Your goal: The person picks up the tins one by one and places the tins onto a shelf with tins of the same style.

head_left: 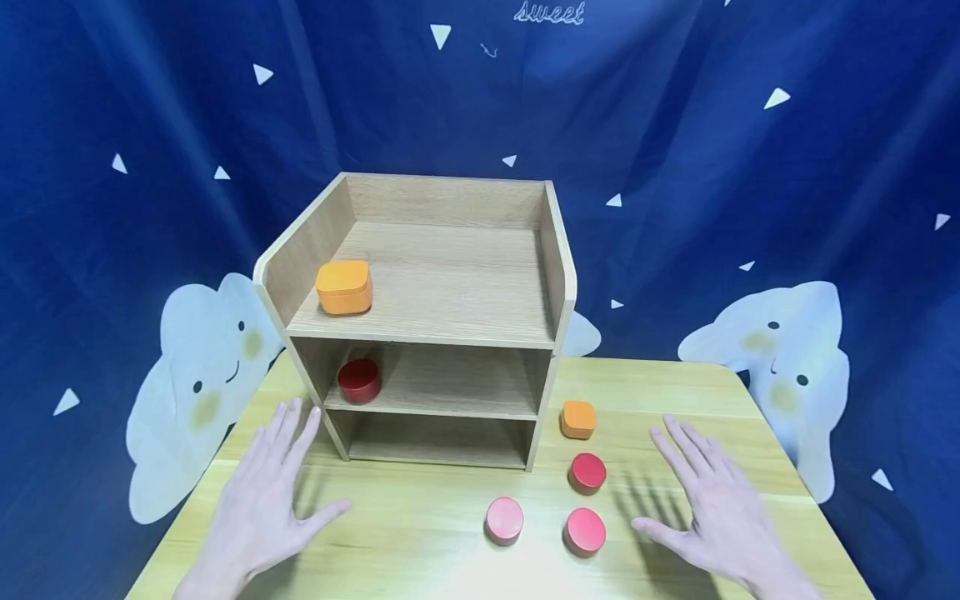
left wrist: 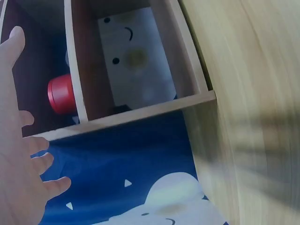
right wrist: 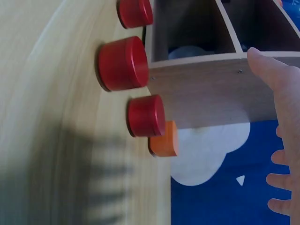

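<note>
My left hand (head_left: 262, 500) hovers over the table to the left of a wooden shelf (head_left: 442, 340), fingers spread and holding nothing. Over the table's right side my right hand (head_left: 716, 508) is spread too, its palm free. Nearest to it are a pinkish-red round tin (head_left: 585, 532), a darker red round tin (head_left: 587, 473) and a small orange square tin (head_left: 578, 419). A pale pink-topped round tin (head_left: 504, 521) stands in front of the shelf. On the shelf's top board sits a larger orange tin (head_left: 344, 287); a dark red round tin (head_left: 359, 381) occupies the middle level's left end.
The light wooden table (head_left: 660, 392) ends at a dark blue curtain (head_left: 420, 92) with white triangles and cloud faces. Raised side walls and a back panel frame the shelf's top. Hand shadows fall on the tabletop.
</note>
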Motion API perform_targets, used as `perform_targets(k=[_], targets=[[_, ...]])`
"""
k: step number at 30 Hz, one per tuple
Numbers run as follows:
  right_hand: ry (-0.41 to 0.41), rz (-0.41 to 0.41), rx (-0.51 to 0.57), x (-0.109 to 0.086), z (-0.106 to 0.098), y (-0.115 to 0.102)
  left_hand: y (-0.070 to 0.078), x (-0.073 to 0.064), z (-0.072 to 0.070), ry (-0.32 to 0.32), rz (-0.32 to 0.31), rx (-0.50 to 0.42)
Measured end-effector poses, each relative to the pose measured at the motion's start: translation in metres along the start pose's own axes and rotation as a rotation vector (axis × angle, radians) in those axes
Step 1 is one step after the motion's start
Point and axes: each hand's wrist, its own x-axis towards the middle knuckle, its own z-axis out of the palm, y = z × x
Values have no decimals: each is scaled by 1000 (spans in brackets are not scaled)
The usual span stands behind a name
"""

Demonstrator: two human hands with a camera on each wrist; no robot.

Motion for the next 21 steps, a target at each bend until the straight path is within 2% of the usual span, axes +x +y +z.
perform_targets(k=[6, 12, 16, 21], targets=[[-24, 11, 38, 0, 8, -9, -9, 3, -2, 61, -54, -63], [-19, -6, 67, -2, 16, -16, -16, 8, -3, 77, -145, -147], [-10, -35, 71, -4, 23, -21, -19, 12, -1, 84, -217, -203], [-16, -51, 79, -9, 34, -27, -22, 16, 6, 123, -290, -277]])
